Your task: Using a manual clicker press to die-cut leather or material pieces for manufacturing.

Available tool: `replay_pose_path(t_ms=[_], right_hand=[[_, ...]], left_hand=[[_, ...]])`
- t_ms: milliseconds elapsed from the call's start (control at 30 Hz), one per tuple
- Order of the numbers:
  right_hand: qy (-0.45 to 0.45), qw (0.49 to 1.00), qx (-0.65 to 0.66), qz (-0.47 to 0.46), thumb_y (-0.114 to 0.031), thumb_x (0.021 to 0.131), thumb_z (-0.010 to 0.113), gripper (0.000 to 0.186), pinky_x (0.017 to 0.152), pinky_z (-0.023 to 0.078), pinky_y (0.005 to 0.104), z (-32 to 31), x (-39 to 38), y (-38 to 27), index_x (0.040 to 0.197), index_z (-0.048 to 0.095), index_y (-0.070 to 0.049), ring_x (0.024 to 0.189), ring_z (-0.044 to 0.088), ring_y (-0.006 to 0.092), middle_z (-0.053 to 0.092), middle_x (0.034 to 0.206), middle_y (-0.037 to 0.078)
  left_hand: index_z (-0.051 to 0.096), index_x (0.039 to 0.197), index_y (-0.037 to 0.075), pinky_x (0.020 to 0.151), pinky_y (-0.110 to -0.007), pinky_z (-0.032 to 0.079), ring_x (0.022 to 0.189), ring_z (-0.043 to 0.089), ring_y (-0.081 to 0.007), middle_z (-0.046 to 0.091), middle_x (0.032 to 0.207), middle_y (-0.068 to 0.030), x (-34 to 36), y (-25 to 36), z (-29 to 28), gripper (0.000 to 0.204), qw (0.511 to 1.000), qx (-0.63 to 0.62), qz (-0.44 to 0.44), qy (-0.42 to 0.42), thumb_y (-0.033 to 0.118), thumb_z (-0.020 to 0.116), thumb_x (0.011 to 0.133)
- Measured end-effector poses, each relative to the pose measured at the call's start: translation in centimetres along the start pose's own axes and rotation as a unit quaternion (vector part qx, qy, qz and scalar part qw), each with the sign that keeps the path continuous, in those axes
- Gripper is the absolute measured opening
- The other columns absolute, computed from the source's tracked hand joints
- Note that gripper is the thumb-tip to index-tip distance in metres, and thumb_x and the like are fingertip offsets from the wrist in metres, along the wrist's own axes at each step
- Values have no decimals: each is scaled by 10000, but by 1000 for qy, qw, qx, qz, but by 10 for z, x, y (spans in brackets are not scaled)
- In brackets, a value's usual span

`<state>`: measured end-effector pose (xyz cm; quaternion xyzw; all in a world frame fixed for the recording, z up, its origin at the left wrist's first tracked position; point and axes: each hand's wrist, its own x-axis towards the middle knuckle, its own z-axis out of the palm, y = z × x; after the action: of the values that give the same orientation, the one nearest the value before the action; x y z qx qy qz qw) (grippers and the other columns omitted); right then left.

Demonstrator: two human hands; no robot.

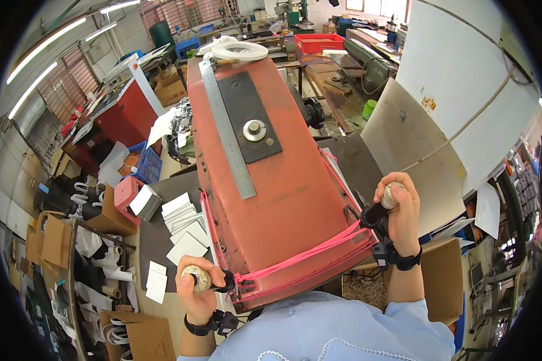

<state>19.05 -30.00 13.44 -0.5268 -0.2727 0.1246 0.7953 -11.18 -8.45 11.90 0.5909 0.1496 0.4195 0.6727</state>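
A big red machine head (pixel 289 216) fills the middle, just in front of me. My left hand (pixel 197 304) is closed around a tape-wrapped handle (pixel 200 280) at its near left corner. At the near right corner, my right hand (pixel 406 219) grips another handle (pixel 376 213), dark with a wrapped end. Pink cord (pixel 307 247) is strung in several strands across the front between the two handles. On top of the machine lie a steel ruler (pixel 226 129) and a black plate with a round dial (pixel 255 130). A white ring-shaped roll (pixel 241 52) rests at the far end.
White cards (pixel 186 243) lie in piles on the dark table, left of the machine. A grey metal sheet (pixel 412 159) leans at the right. Below my right forearm stands an open cardboard box (pixel 445 280). Blue crate (pixel 147 165) and more boxes (pixel 144 334) are at the left.
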Motion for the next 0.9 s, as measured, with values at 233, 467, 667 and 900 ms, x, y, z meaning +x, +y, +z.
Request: replay_pose_path(t_ms=[233,467,667,900], right_hand=[[-2,997,-57,-48,-224,941,529,248,733,449,259,-16,27,-1,1036,575,1,764,561,136,583,828,65],[154,947,-226,-166,-284,1005,529,386,966,405,309,-59,75,4,1209,597,36,1059,575,189,637,1102,108],[69,948,-264,-161,-383,1039,459,515,1077,374,384,-12,20,-4,1349,490,28,1178,559,252,610,1235,166],[-32,993,-67,-87,-360,1060,409,536,1085,357,394,12,-20,6,1422,370,33,1202,523,230,550,1297,164]], left_hand=[[486,1042,21,680,-326,454,689,545,-185,542,745,-91,-5,3,20,703,998,-2,14,-67,702,335,955],[294,1427,-17,989,-359,425,1156,541,-228,535,1236,-137,19,-14,63,834,936,-40,-13,-349,414,739,869],[364,1440,19,1054,-390,392,1290,483,-319,459,1438,-159,23,-42,96,749,905,183,147,-356,284,750,855],[627,1132,11,945,-437,475,1127,579,-367,615,1221,-191,51,-110,21,338,831,467,118,-277,167,710,843]])
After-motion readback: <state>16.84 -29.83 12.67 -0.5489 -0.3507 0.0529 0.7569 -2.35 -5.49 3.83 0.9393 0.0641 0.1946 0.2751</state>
